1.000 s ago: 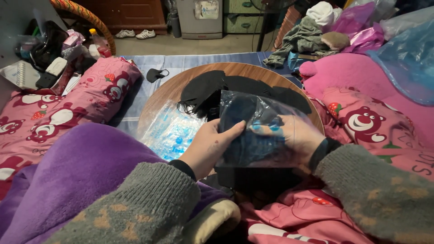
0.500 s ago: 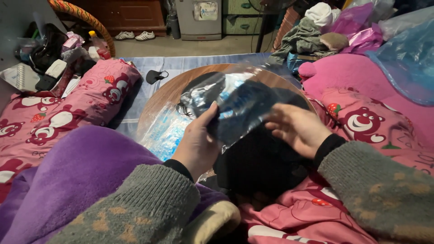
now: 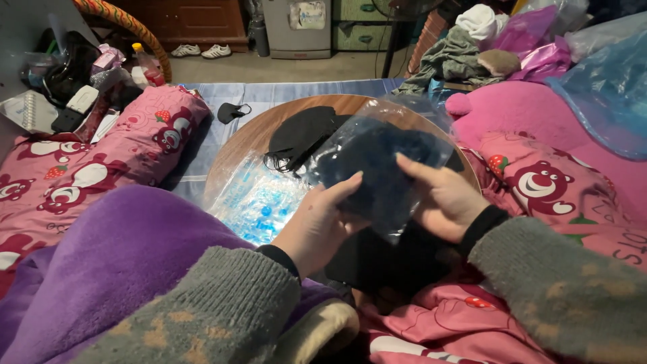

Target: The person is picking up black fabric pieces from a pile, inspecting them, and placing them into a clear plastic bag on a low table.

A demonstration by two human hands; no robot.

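Both my hands hold a clear plastic bag (image 3: 384, 158) stuffed with black masks, tilted over a round wooden table (image 3: 256, 135). My left hand (image 3: 322, 226) grips the bag's lower left side, thumb on top. On the bag's right side, my right hand (image 3: 441, 199) presses with its fingers spread. A loose pile of black masks (image 3: 300, 135) lies on the table behind the bag. A stack of clear bags with blue print (image 3: 256, 199) sits at the table's left front. More black fabric (image 3: 391, 259) lies under my hands.
A pink printed bolster (image 3: 101, 158) lies to the left and pink bedding (image 3: 559, 175) to the right. One black mask (image 3: 232, 111) rests on the blue mat. Clutter, bottles and a notebook crowd the far left. A purple blanket (image 3: 114, 256) covers my lap.
The bag has been lifted and turned from upright in front of me to tilted over the table. My right hand moved from beneath it to its right side.
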